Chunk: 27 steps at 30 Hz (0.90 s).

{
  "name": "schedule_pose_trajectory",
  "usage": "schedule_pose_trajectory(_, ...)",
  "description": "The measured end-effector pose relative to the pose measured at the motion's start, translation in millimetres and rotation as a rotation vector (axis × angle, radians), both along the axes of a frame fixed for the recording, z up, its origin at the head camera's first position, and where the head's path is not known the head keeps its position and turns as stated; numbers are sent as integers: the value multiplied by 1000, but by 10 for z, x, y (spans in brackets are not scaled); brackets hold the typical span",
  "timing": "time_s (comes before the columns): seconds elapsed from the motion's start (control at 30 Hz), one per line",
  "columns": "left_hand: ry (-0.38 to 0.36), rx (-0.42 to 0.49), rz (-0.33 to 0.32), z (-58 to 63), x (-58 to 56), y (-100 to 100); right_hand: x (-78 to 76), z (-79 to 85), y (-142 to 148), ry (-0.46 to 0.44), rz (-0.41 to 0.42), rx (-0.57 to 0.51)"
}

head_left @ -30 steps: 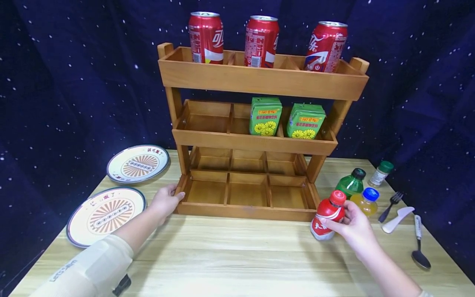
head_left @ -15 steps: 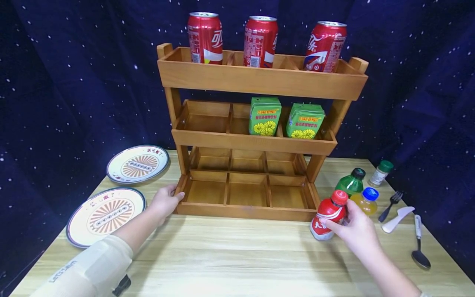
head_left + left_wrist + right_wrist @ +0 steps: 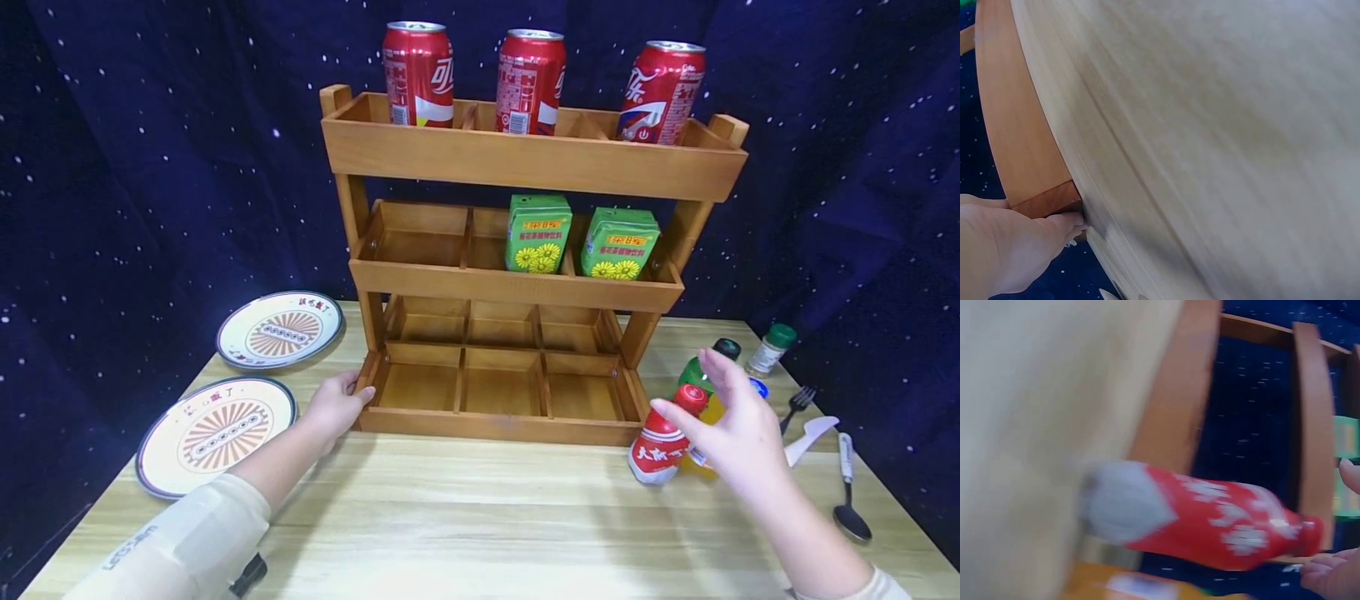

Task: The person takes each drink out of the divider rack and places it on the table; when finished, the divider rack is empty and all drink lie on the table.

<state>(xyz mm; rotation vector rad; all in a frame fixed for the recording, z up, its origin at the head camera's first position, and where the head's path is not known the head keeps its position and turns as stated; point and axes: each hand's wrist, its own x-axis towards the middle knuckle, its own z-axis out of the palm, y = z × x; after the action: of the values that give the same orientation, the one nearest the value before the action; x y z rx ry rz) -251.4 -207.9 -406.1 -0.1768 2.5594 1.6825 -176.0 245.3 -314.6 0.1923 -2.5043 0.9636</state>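
A three-tier wooden shelf rack stands on the table. My left hand holds its lower left front corner; the left wrist view shows that hand with the thumb at the end of the wooden rail. A red plastic drink bottle with a red cap stands upright by the rack's lower right corner. My right hand is raised just right of it, thumb and fingers spread, holding nothing. In the right wrist view the bottle is blurred, and the fingers are near its cap.
Red cans fill the top tier; two green drink cartons sit in the middle one. Behind my right hand are a green bottle, a yellow juice bottle and a green-capped jar. Plates lie left, a spoon right.
My right hand has let go of the red bottle and moved up and right from it, its fingers spreading. The bottle stays by the rack's corner. My left hand has not moved.
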Motion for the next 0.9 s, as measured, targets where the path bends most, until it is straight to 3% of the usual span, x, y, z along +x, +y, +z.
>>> schedule_pose_trajectory(0.13,2,-9,0,14,-9,-7,-83,372,-40,1,43,-63)
schedule_pose_trajectory(0.27,2,-21,-1,16,-4,-10,-259,717,-102,10,101,-120)
schedule_pose_trajectory(0.43,-1,-19,1,22,6,-6,-533,1005,-187,-59,164,-184)
schedule_pose_trajectory(0.7,-6,-24,-4,52,13,10,-959,1134,-308,-187,122,-212)
schedule_pose_trajectory(0.9,-11,-23,6,49,20,12,-1171,1125,-399,-222,217,-259)
